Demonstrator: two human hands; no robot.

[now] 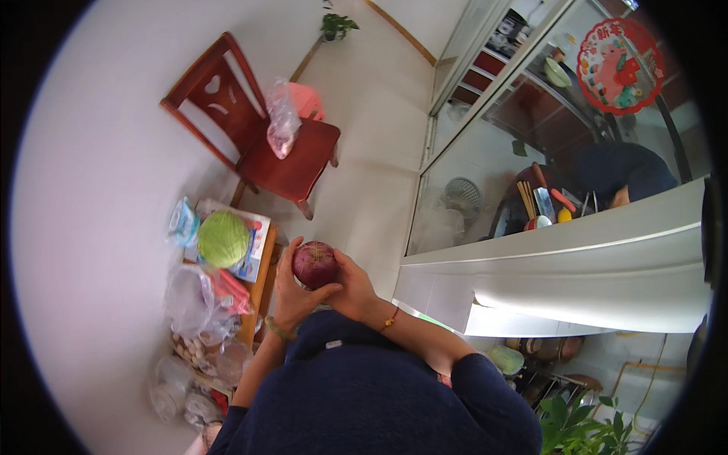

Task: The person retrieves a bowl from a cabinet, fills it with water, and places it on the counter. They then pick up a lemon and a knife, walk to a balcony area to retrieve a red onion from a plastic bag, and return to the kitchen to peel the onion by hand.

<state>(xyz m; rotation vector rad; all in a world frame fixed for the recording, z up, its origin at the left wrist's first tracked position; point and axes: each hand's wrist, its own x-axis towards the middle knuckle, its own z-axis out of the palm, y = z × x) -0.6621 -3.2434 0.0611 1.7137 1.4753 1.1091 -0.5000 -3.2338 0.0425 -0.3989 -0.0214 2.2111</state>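
Note:
In front of my chest, both hands hold a red onion (314,265) whose dry, tangled roots face the camera. My left hand (289,293) curves around its left side and near side, with a pale green bangle at the wrist. Against the right side rests my right hand (356,289), with a red cord bracelet on that wrist. The onion's underside and some fingertips are hidden. Just left of my hands, a green cabbage (223,239) sits on printed paper (260,242) atop a wooden stand (266,273).
Ahead stands a red wooden chair (296,159) with a plastic bag (282,136) on its seat; a pink stool (307,101) is behind. Glass sliding doors (455,165) run along the right. More plastic bags (190,298) and eggs (190,348) lie at left.

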